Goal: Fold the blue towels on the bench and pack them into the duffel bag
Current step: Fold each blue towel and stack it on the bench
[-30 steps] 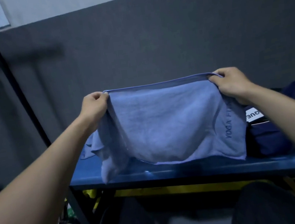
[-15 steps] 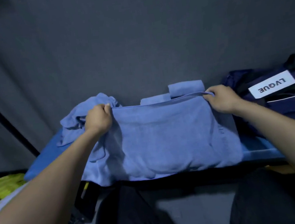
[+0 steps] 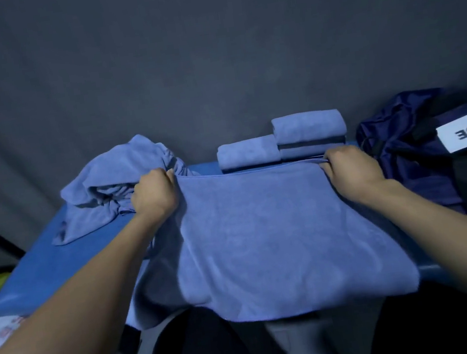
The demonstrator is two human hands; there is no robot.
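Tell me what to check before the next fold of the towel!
1. Left hand grips the far left corner of the towel: ok.
2. Right hand grips the far right corner: ok.
3. Far edge stretched straight between the hands: ok.
4. Towel all on the bench: not ok, its near edge hangs off the front.
5. Folded towels out of the way behind: ok.
6. Duffel bag open: cannot tell.
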